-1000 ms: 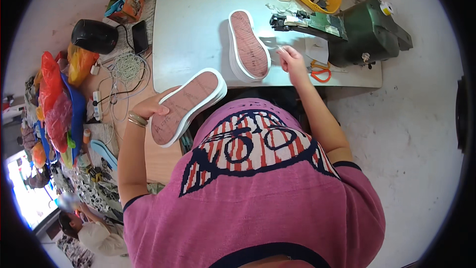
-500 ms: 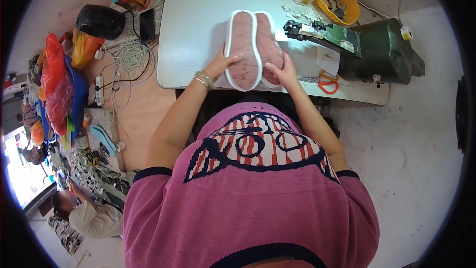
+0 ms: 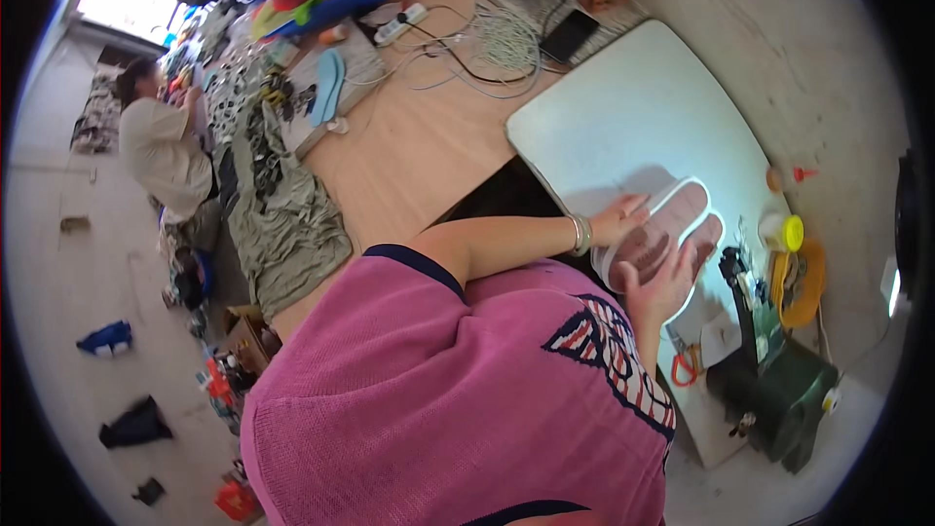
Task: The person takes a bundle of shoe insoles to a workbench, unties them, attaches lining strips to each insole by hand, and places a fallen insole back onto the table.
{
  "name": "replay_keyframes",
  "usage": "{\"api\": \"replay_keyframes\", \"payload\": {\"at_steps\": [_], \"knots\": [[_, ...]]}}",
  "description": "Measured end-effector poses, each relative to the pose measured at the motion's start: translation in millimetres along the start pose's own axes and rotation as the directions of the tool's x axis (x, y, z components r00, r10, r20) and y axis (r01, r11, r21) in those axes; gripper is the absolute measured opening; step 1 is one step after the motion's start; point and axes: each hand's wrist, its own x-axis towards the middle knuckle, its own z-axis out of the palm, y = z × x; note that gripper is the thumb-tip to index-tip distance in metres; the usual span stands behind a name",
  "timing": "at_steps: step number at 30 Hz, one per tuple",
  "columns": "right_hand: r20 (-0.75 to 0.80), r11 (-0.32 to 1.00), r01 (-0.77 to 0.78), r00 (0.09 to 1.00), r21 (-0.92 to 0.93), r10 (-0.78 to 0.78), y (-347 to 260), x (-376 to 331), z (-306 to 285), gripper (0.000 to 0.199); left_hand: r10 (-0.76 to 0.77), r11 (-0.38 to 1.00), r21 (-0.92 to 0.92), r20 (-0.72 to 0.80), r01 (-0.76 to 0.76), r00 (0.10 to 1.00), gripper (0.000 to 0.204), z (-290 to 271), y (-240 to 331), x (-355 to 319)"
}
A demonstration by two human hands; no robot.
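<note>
A pair of shoe soles, dusty pink with raised white rims, is held together over the white table. The nearer sole [image 3: 682,205] overlaps the farther sole [image 3: 709,234], which shows only in part. My left hand [image 3: 617,222], with bangles at its wrist, is closed on the left edge of the nearer sole. From the other side my right hand [image 3: 664,282] grips the pair, its fingers lying across the soles and its thumb raised. Part of both soles is hidden under my fingers.
Right of the soles, a green sewing machine [image 3: 771,392] stands on the white table [image 3: 623,117], with orange-handled scissors [image 3: 685,368] beside it. A yellow-lidded jar [image 3: 782,232] and yellow basket [image 3: 801,304] lie beyond. Leftward are a phone [image 3: 570,36], cables, blue insoles [image 3: 328,88] and a seated person [image 3: 168,151].
My view has swung left, so the table and soles now appear at the right. Both hands still hold the soles; my right hand has shifted its fingers across them.
</note>
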Motion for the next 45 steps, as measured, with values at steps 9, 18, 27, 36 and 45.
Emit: {"api": "replay_keyframes", "payload": {"at_steps": [9,18,27,36,45], "knots": [[0.048,0.951,0.280,0.960,-0.130,-0.276,1,4,35,0.083,-0.067,0.985,-0.146,0.135,0.087,0.989,0.059,-12,-6,-5],[-0.109,0.952,0.305,0.946,-0.011,-0.304,12,4,35,0.079,0.060,0.995,0.069,0.107,-0.067,0.992,0.070,-5,43,-1],[-0.052,0.931,0.333,0.938,-0.147,-0.344,32,-13,3,0.077,-0.056,0.990,0.138,0.164,0.033,0.985,0.072,-15,57,-15],[-0.073,0.893,0.340,0.924,-0.294,-0.376,47,-22,17,0.079,-0.085,0.988,0.142,0.154,0.063,0.984,0.089,-6,28,-6],[-0.111,0.899,0.305,0.929,-0.316,-0.354,46,-21,23,0.077,-0.092,0.949,0.316,0.237,0.013,0.967,0.090,-6,23,14]]}}
